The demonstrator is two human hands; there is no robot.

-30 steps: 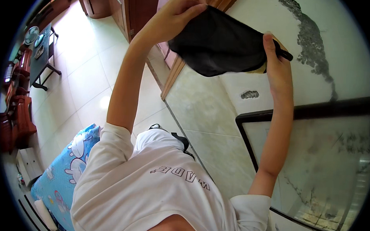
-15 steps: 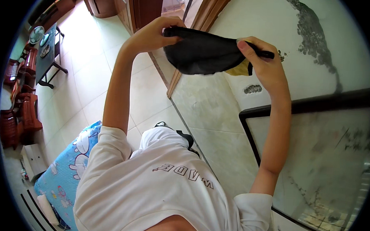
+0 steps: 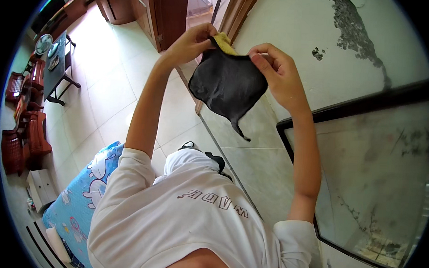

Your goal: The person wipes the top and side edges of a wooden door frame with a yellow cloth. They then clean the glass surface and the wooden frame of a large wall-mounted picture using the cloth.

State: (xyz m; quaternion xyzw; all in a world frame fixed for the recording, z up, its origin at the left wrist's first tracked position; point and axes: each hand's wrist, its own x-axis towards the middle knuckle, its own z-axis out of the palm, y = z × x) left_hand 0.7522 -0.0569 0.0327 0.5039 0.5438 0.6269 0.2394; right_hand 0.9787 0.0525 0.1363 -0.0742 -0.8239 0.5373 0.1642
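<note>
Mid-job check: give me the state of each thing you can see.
Black cloth: held up by its upper edge, yellow showing at the top, narrow tail hanging down
Left hand: pinching the cloth
Right hand: pinching the cloth
Wall: chipped, grey patches exposed
Table: upright, things on top
Fan: upright; cannot tell if running

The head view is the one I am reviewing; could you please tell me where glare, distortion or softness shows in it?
In the head view, bright glare whitens the floor tiles at upper left; the red-brown chairs look warped and soft near the left rim; the black cloth looks clearer, though its folds are dim.
</note>
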